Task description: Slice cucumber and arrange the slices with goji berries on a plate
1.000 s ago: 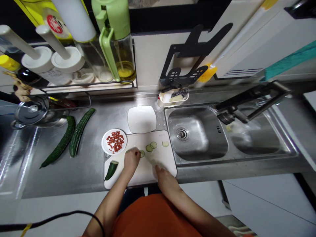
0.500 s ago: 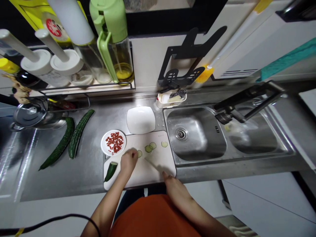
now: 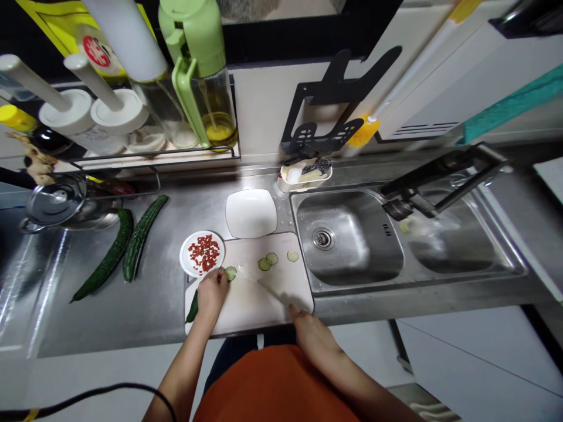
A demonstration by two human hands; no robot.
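My left hand [image 3: 212,294] is closed, its fingertips pinching a thin cucumber slice [image 3: 230,273] near the left side of the white cutting board [image 3: 246,310]. Behind that hand, a dark green cucumber piece [image 3: 192,308] is partly covered. My right hand [image 3: 311,329] grips a knife [image 3: 273,292] at the board's right front corner, the blade lying low over the board and pointing left. Several cut cucumber slices [image 3: 264,264] lie towards the back of the board, one slice [image 3: 292,256] apart from the others at the right.
A plate of chopped red bits [image 3: 204,253] touches the board's back left. Behind the board lies a white square plate [image 3: 251,214]. Two whole cucumbers [image 3: 143,240] rest on the left counter. To the right is a steel sink [image 3: 352,234] with a faucet [image 3: 435,181].
My left hand has moved left with the cucumber slice, now partly covering the cucumber piece. My right hand and the knife have stayed about where they were.
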